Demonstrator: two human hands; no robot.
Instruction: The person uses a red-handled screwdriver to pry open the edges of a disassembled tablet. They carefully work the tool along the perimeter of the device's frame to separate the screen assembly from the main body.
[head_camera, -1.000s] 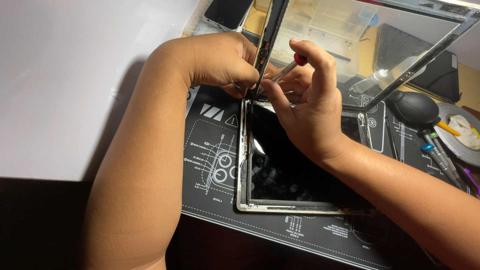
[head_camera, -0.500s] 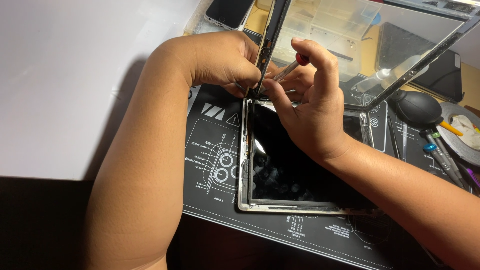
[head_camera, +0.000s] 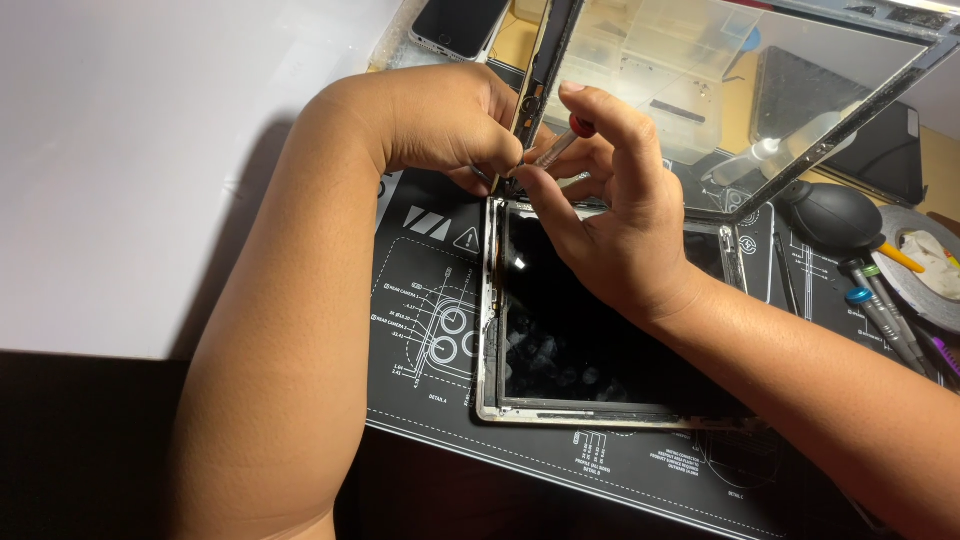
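An opened tablet (head_camera: 590, 350) with a dark display in a silver frame lies on a black printed work mat (head_camera: 430, 300). Its glass front panel (head_camera: 720, 90) is lifted and tilted up behind it. My right hand (head_camera: 610, 220) holds a small screwdriver (head_camera: 560, 145) with a clear handle and red cap, tip down at the tablet's top-left corner. My left hand (head_camera: 440, 125) pinches at that same corner beside the panel's edge. What the left fingers grip is hidden.
A phone (head_camera: 455, 25) lies at the back. To the right are a black rubber air blower (head_camera: 835, 215), several precision screwdrivers (head_camera: 880, 310) and a roll of tape (head_camera: 925, 265). A white surface (head_camera: 150, 170) covers the left side. A clear plastic box sits behind the glass.
Both hands stay at the tablet's top-left corner. The right hand's fingers have shifted slightly around the screwdriver.
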